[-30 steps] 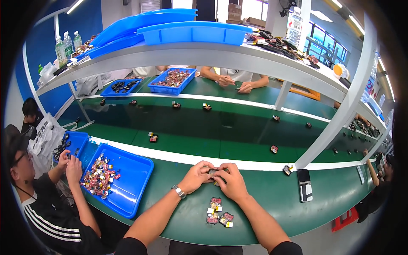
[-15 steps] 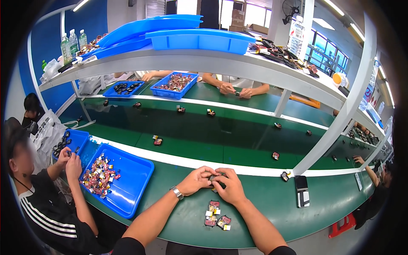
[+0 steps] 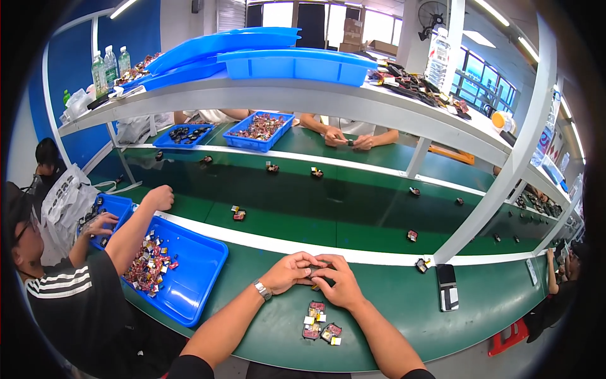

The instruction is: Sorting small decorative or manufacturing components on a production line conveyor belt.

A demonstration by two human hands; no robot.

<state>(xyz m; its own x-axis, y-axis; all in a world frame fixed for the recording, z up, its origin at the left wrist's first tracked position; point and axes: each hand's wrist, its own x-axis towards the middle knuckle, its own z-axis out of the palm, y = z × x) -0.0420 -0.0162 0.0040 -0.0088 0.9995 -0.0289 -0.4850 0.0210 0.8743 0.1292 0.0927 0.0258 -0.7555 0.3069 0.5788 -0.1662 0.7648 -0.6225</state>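
My left hand [image 3: 289,273], with a silver watch on its wrist, and my right hand [image 3: 339,282] meet above the green table. Their fingertips pinch a small dark electronic part [image 3: 312,273], mostly covered by the fingers. A bit of yellow shows below it. Just under my hands, a short column of small red-and-black electronic parts [image 3: 314,320] with white and yellow tabs lies on the table. Beside it, on the right, is another such part [image 3: 331,333].
At left, a person reaches over a blue tray [image 3: 208,278] of loose parts. Beyond a white rail [image 3: 303,249] runs a green belt [image 3: 290,218] with scattered parts. A black-and-white case [image 3: 447,287] lies right, near a white post [image 3: 499,158]. Overhead, a shelf [image 3: 315,95] holds blue trays.
The person at left has lifted one arm out toward the belt. Parts on the belt have shifted slightly right. My hands stay in place, fingers turned a little around the part.
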